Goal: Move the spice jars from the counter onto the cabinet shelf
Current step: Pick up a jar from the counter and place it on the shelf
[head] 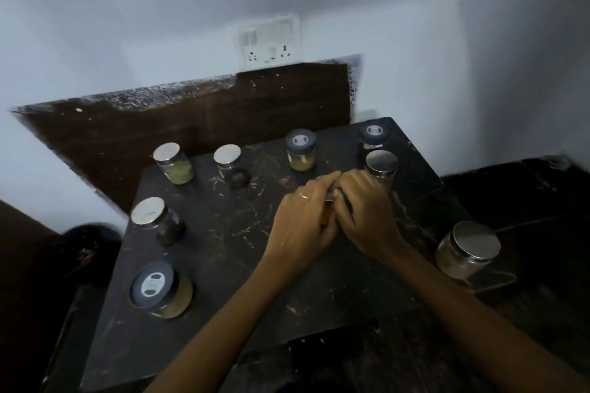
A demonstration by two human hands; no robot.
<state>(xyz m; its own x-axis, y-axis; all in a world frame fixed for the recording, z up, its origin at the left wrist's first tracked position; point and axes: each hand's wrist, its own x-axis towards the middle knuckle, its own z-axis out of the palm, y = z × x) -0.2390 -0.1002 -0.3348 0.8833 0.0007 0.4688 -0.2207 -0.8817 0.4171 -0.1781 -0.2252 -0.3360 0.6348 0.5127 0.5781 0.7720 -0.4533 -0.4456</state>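
Spice jars on dark counter (242,265): seven in plain view, four steel-lidded, three dark-lidded. An eighth jar (329,201) at counter centre is mostly hidden, clasped by both left hand (303,220) and right hand (367,210). Lid markings blurred, unreadable. Wall socket plate (269,41) at far side.

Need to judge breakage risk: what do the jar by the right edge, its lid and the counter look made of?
The jar looks like clear glass or hard plastic; pale contents show through the wall. Its lid looks like polished metal, silvery with a soft sheen. The counter looks like dark polished stone, going by its pale veining.
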